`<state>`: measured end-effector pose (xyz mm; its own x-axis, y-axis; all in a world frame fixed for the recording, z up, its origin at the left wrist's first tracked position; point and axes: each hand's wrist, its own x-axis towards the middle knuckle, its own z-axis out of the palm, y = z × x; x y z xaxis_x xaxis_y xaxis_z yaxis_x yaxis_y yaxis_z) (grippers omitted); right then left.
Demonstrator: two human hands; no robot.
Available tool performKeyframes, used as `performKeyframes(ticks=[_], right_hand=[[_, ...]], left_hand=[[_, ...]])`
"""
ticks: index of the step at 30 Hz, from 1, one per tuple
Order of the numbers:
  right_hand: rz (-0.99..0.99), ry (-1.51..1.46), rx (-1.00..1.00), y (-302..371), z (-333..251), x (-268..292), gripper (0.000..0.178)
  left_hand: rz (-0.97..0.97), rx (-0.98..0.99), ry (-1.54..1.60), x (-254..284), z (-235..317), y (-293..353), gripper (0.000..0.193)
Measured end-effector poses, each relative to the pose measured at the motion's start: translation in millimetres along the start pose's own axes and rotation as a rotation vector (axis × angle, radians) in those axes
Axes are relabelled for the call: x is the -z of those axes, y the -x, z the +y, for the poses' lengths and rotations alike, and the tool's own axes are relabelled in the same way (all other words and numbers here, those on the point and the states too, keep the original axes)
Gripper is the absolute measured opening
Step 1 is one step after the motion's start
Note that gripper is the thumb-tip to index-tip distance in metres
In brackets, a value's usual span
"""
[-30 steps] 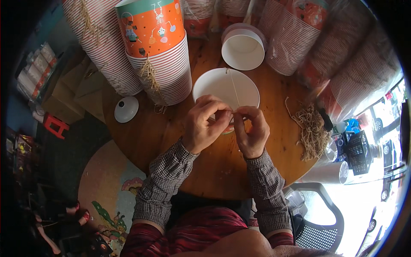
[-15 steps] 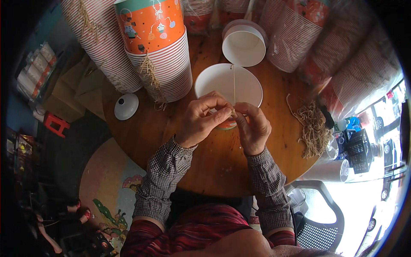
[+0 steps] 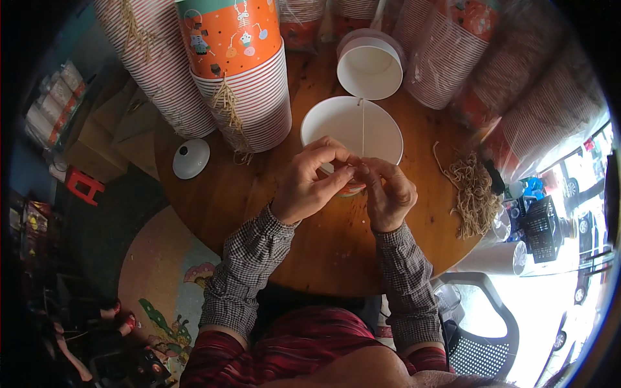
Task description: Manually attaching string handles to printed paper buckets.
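Observation:
In front of me on the round wooden table is a paper bucket [image 3: 328, 123], with a white inside and a bit of orange print showing below my hands. A thin cord [image 3: 363, 132] runs from its far rim across the opening to my fingers. My left hand [image 3: 314, 181] is closed in a pinch on the cord at the near rim. Right beside it, fingertips touching, my right hand [image 3: 390, 195] also pinches the cord. The exact cord end and near rim are hidden by my fingers.
Tall bucket stacks [image 3: 249, 103] with cords hanging from them stand at the left, near a white lid [image 3: 191, 159]. A smaller white bucket [image 3: 369, 70] lies beyond. Plastic-wrapped stacks [image 3: 446, 55] line the right back. A pile of cords [image 3: 475, 197] sits at the right edge.
The bucket and both hands have shifted slightly to the right. My fingers have changed their pinch a little, still together on the cord.

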<state>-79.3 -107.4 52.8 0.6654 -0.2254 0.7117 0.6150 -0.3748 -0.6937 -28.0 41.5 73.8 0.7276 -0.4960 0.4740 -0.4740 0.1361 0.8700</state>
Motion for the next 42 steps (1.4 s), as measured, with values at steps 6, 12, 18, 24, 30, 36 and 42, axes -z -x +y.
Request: performKeyframes(ticks=[6, 12, 18, 24, 30, 36, 42], right_hand=[[0.041, 0.091, 0.038, 1, 1, -2, 0.010], [0.091, 0.118, 0.052, 2, -4, -7, 0.008], [0.155, -0.122, -0.168, -1, 0, -4, 0.007], [0.093, -0.042, -0.116, 0, 2, -5, 0.008], [0.016, 0.134, -0.001, -1, 3, -4, 0.008], [0.088, -0.006, -0.227, 2, 2, -3, 0.008], [0.134, -0.230, -0.283, -6, 6, 2, 0.005]], left_hand=[[0.088, -0.128, -0.122, -6, -9, 0, 0.006], [0.170, -0.239, -0.366, -10, -6, 2, 0.005], [0.166, -0.363, -0.654, -10, -4, 11, 0.009], [0.153, -0.316, -0.545, -8, 1, 12, 0.003], [0.117, -0.026, -0.053, -4, -4, 15, 0.010], [0.093, -0.013, -0.016, -11, 3, 19, 0.006], [0.142, 0.099, 0.063, -16, -3, 20, 0.015]])
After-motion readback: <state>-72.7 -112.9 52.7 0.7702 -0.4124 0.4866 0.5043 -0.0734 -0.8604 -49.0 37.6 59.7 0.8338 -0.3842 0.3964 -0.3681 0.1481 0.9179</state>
